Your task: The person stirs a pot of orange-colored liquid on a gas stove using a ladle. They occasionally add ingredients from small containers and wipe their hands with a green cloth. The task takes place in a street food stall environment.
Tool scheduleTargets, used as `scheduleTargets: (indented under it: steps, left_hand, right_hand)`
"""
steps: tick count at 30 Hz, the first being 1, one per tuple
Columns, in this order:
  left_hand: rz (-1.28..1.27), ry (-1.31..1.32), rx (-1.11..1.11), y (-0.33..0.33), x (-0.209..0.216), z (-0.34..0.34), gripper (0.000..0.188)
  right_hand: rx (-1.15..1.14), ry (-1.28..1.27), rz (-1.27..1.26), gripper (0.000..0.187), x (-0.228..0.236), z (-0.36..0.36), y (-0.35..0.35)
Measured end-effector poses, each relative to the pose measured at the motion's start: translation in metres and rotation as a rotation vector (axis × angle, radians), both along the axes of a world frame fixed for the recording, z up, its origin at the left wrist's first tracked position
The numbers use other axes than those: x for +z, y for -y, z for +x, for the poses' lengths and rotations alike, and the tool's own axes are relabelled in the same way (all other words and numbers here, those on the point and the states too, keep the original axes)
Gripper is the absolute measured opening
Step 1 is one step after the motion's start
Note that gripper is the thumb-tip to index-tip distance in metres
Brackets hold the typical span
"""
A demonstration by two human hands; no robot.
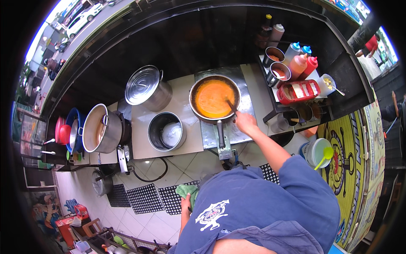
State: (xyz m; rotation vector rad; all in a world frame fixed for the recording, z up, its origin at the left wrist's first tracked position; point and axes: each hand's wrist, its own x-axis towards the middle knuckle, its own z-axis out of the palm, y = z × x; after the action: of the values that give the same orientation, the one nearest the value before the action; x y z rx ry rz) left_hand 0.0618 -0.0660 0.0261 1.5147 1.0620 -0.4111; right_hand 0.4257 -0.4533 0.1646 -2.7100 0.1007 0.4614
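Observation:
My right hand (245,123) is closed round the handle of a dark spatula (231,105), its far end dipped in orange sauce (213,98). The sauce fills much of a dark frying pan (194,109) on the stove (246,84), and the pan's black handle (221,134) points toward me. Down by my left side, my left hand (185,204) grips a green cloth (189,191). The spatula's blade is mostly hidden by the sauce.
Left of the pan stand an open metal pot (166,131), a lidded pot (149,89) and a large pot (101,128). Squeeze bottles (298,64) and a red container (298,92) crowd a raised shelf. A white bucket (315,152) with a green scoop (325,156) is at right.

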Motion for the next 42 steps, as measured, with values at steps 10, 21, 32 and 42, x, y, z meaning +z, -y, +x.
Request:
scheduleTargets:
  steps: [10,21,32,42]
  left_hand:
    - [-0.034,-0.048,0.061,0.004,-0.013,0.011,0.052]
    - [0.005,-0.022,0.008,-0.013,-0.057,-0.025,0.052]
    - [0.069,0.036,-0.352,-0.033,-0.047,0.027,0.042]
    - [0.138,0.130,-0.795,-0.072,-0.007,0.101,0.032]
  right_hand:
    - [0.028,0.041,0.134,0.031,-0.040,0.032,-0.046]
    - [-0.035,-0.034,0.158,0.029,-0.027,-0.034,-0.023]
    - [-0.207,0.112,0.328,0.061,-0.038,-0.024,-0.049]
    - [-0.259,0.076,0.237,0.041,-0.081,-0.264,-0.031]
